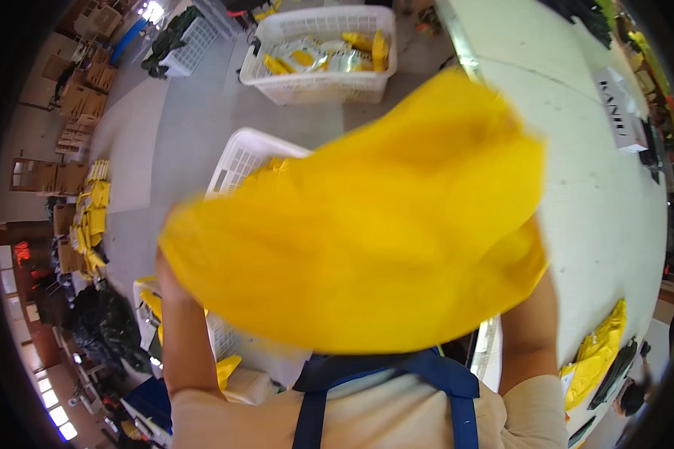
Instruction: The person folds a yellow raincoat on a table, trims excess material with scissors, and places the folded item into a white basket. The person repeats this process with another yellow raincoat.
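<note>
A large yellow sheet of thin, flexible material (359, 247), blurred by motion, is raised up between my two arms and fills the middle of the head view. Its exact kind does not show. My left forearm (183, 337) runs up behind its left corner, and my right forearm (530, 322) behind its right side. The sheet hides both my hands, so their fingers cannot be seen. Partly behind the sheet stands a white plastic basket (228, 161) with yellow material (266, 178) in it.
Farther off, a white crate (318, 88) holds yellow and clear-wrapped packs. On the right runs a pale table (584, 224) with a white box (620, 108) and a yellow pack (597, 352). Yellow packs (90, 217), cartons (71, 176) and dark bundles (108, 322) line the left.
</note>
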The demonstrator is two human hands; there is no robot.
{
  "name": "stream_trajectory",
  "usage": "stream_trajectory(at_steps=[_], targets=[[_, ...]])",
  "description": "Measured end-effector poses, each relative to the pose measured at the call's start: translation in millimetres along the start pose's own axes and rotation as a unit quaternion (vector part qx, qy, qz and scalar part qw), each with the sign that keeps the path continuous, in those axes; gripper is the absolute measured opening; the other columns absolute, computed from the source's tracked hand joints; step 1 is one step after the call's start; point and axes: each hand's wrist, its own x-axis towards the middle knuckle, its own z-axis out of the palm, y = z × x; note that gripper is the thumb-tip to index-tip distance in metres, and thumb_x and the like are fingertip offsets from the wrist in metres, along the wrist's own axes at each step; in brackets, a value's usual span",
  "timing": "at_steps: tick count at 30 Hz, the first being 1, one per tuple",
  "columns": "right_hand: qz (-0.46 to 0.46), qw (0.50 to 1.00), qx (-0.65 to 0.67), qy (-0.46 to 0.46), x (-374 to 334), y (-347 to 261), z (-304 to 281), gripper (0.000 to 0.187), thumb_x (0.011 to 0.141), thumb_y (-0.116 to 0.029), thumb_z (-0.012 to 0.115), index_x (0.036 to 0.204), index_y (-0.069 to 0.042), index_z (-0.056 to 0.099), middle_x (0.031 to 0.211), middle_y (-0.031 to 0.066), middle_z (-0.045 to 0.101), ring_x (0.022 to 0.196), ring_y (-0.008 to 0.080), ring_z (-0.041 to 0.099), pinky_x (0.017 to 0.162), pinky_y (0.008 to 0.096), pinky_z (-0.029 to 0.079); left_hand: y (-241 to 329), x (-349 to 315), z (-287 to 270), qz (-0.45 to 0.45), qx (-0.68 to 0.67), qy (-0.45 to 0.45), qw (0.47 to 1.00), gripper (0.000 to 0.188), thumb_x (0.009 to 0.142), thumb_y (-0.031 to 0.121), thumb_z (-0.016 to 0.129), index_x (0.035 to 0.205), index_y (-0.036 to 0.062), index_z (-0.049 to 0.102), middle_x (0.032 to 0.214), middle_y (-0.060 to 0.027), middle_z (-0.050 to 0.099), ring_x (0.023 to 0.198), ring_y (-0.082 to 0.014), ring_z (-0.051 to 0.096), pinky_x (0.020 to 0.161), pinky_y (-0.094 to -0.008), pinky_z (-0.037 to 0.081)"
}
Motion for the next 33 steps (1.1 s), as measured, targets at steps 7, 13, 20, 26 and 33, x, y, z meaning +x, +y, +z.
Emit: stream_trajectory(at_steps=[7, 13, 20, 26, 33], targets=[[-0.180, 0.827, -0.492, 0.203, -66.8, -230.7, -220.1, 0.050, 0.082, -0.014, 0.063, 0.126, -0.003, 0.044, 0.115, 0.0154, 0.059, 0.102, 0.0243, 0.060, 0.087, 0.0345, 0.046, 269.8, 43.5, 164.5, 0.183, -0.440, -0.381, 0.792, 0.031, 0.097, 0.018, 0.041, 0.120, 0.0008, 0.052, 0.109, -0.0129, 0.063, 0.089, -0.0218, 0.066, 0.073, -0.0326, 0.056], [-0.089, 0.649, -0.685, 0.318, -237.9, -315.9, -357.7, 0.047, 0.080, -0.011, 0.064, 0.123, -0.002, 0.048, 0.111, 0.0166, 0.061, 0.100, 0.0256, 0.061, 0.086, 0.0352, 0.048, 416.6, -131.0, 302.8, 0.415, -0.320, -0.582, 0.622, 0.039, 0.092, 0.024, 0.049, 0.124, 0.0028, 0.051, 0.113, -0.0126, 0.062, 0.097, -0.0227, 0.063, 0.081, -0.0327, 0.051], [0.176, 0.563, -0.712, 0.381, -447.6, -253.6, -507.1, 0.044, 0.077, -0.008, 0.064, 0.119, -0.001, 0.052, 0.107, 0.0180, 0.064, 0.098, 0.0271, 0.062, 0.083, 0.0359, 0.049, 444.0, -294.1, 480.4, 0.641, -0.098, -0.662, 0.376, 0.051, 0.086, 0.032, 0.059, 0.128, 0.0050, 0.050, 0.118, -0.0124, 0.061, 0.106, -0.0237, 0.060, 0.090, -0.0327, 0.046], [0.192, 0.599, -0.618, 0.472, -579.3, -49.4, -555.7, 0.050, 0.072, -0.008, 0.066, 0.119, -0.002, 0.051, 0.091, 0.0191, 0.066, 0.082, 0.0281, 0.065, 0.074, 0.0358, 0.050, 372.9, -207.3, 539.9, 0.468, -0.040, -0.691, 0.549, 0.047, 0.090, 0.021, 0.058, 0.135, 0.0143, 0.045, 0.127, -0.0093, 0.056, 0.118, -0.0201, 0.053, 0.098, -0.0344, 0.043], [0.304, 0.787, -0.436, 0.314, -458.2, 130.1, -401.5, 0.131, 0.050, -0.048, 0.087, 0.149, -0.022, 0.005, 0.144, 0.0319, 0.020, 0.134, 0.0501, 0.017, 0.105, 0.0558, 0.027, 98.4, -0.9, 531.0, 0.329, 0.366, -0.261, 0.831, 0.076, 0.077, 0.028, 0.068, 0.142, 0.0105, 0.032, 0.144, -0.0240, 0.027, 0.132, -0.0397, 0.029, 0.110, -0.0436, 0.026]])
